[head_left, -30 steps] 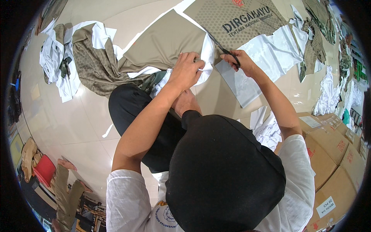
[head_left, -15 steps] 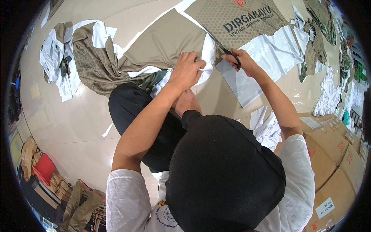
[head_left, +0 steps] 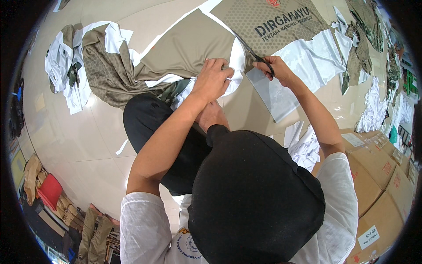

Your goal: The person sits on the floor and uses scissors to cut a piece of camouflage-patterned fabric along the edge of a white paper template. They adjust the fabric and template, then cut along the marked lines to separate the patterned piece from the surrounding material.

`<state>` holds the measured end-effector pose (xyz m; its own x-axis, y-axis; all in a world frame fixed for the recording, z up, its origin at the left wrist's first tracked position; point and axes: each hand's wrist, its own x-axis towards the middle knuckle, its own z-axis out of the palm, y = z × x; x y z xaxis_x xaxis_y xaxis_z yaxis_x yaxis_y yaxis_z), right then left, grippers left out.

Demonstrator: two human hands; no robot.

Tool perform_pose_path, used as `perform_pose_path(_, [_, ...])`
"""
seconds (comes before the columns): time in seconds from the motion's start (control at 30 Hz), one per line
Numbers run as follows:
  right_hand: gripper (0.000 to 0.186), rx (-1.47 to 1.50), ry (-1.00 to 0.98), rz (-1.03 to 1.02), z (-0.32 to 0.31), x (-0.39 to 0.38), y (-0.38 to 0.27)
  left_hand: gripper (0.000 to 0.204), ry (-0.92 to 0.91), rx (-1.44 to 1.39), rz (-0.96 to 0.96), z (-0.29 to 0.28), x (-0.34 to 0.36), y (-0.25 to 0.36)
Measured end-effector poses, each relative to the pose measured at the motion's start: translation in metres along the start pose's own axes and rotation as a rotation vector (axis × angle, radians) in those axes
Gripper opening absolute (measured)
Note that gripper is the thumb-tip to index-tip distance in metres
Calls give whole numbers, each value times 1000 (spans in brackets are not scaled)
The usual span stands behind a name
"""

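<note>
Tiled floor (head_left: 83, 149): olive-trousered legs (head_left: 89, 231) shifted; left hand (head_left: 212, 80) pinching fabric (head_left: 189, 44), right hand (head_left: 278, 71) gripping scissors (head_left: 251, 52) (both unmoved).

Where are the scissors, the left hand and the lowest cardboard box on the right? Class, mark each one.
Scissors (head_left: 255, 56), head view: near the pivot.
Left hand (head_left: 212, 80), head view: back of the hand.
Lowest cardboard box (head_left: 384, 223), head view: its labelled side.

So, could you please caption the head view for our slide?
Left hand on white-edged brown fabric, right hand holding black-handled scissors beside it.
</note>
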<state>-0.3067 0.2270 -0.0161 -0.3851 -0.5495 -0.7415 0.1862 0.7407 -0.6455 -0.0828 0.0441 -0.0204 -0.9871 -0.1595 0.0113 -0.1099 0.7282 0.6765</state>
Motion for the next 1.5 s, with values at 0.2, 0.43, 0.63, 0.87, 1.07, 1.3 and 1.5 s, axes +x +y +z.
perform_pose_path(0.2, [37, 36, -2, -2, 4, 5, -14, 14, -15, -4, -14, 1, 0, 0])
perform_pose_path(0.43, [37, 18, -24, -38, 2, 20, -19, 15, -29, 4, -27, 1, 0, 0])
perform_pose_path(0.63, [37, -3, -20, -35, 2, 19, -27, 14, -12, 5, -21, 3, -1, -1])
perform_pose_path(0.87, [38, -1, -16, -20, 2, 19, -29, 14, -24, 8, -22, 2, 0, 0])
perform_pose_path(1.07, [37, -10, -30, -29, 0, 22, -28, 14, -32, 1, -29, 1, 0, 0])
perform_pose_path(1.3, [37, -27, -44, -46, -4, 25, -24, 15, -22, 2, -18, 1, -1, 0])
perform_pose_path(1.5, [36, -28, -53, -49, -4, 26, -24, 16, -16, -12, -20, 3, -1, -1])
